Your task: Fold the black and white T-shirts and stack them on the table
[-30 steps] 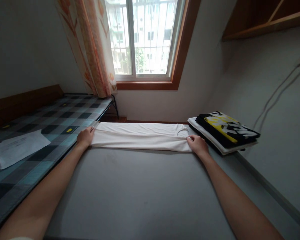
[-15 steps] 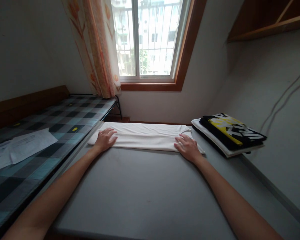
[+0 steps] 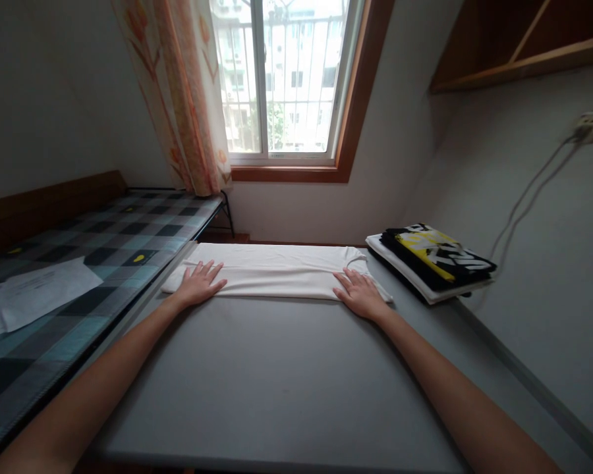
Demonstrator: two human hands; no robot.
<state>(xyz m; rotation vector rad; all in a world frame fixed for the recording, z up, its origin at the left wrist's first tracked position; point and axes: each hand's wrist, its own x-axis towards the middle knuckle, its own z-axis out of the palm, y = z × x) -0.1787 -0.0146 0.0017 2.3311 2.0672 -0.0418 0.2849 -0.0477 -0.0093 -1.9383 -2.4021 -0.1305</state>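
Note:
A white T-shirt [image 3: 281, 280], folded into a long flat strip, lies across the far part of the grey table [image 3: 277, 382]. Its ribbed collar shows near the right end. My left hand [image 3: 200, 283] rests flat on the strip's left part with its fingers spread. On the right part, below the collar, lies my right hand [image 3: 358, 291], palm down and fingers apart. Neither hand grips the cloth.
Folded clothes [image 3: 432, 260], black, yellow and white, are stacked at the table's right side by the wall. To the left stands a bed with a checked mattress [image 3: 168, 227] and papers [image 3: 44, 293] on it. A wooden shelf [image 3: 524, 66] hangs at upper right.
My left hand's fingers have spread wider and lie flatter on the cloth. My right hand stays at about the same place on the shirt. The view has turned slightly to the right.

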